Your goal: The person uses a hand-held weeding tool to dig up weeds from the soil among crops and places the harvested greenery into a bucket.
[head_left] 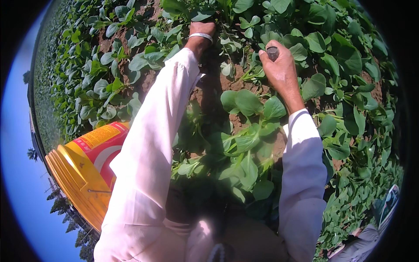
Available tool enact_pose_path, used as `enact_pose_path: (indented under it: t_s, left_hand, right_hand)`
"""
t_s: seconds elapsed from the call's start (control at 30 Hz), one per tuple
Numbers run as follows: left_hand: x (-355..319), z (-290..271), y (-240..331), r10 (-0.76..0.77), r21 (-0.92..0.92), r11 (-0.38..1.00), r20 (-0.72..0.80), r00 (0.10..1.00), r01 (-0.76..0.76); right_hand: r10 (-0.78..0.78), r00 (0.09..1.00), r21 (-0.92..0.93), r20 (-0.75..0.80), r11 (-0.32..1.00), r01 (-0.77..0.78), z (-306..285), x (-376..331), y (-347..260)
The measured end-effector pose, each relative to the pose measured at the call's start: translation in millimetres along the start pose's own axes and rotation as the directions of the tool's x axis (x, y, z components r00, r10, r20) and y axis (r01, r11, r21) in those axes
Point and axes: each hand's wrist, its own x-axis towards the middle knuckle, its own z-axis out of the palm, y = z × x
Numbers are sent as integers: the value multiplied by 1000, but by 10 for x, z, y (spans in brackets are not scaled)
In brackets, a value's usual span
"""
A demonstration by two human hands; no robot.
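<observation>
My right hand (281, 65) is closed around the dark handle (273, 53) of a tool, the butt end showing beside the thumb. The rest of that tool is hidden below the fist. Farther out and to the left, my left hand (203, 29), with a white band at the wrist, reaches in among green leafy plants (200, 15). Leaves cover its fingers, so what they touch cannot be seen. Between my forearms, broad-leaved plants (248, 105) grow from brown soil (238, 74).
A yellow bucket (78, 174) with a red label lies tilted beside my left arm. Rows of leafy plants (349, 61) fill both sides. At the lower right another person's grey-clad leg (360, 246) shows. Trees (61, 205) and sky line the left rim.
</observation>
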Motion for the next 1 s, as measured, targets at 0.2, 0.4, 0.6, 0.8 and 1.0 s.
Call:
enact_pose_path:
  t_s: [0.2, 0.4, 0.6, 0.8, 1.0]
  left_hand:
    - [25, -84, -102, -86, -129, 988, -30, 996, 82]
    - [58, -7, -86, 9, -74, 997, -49, 999, -13]
    - [85, 67, -177, -59, -182, 983, -109, 992, 38]
    - [28, -5, -82, -47, -87, 995, -80, 996, 40]
    - [-16, 175, 78, -238, -117, 965, -26, 971, 234]
  right_hand:
    - [-46, 993, -10, 113, 999, 48, -126, 101, 8]
    - [6, 991, 79, 133, 997, -17, -12, 244, 5]
    - [-75, 997, -208, 31, 975, 80, 229, 239, -254]
    - [-2, 994, -88, 108, 996, 12, 105, 187, -306]
    - [-31, 999, -204, -22, 979, 26, 424, 359, -292]
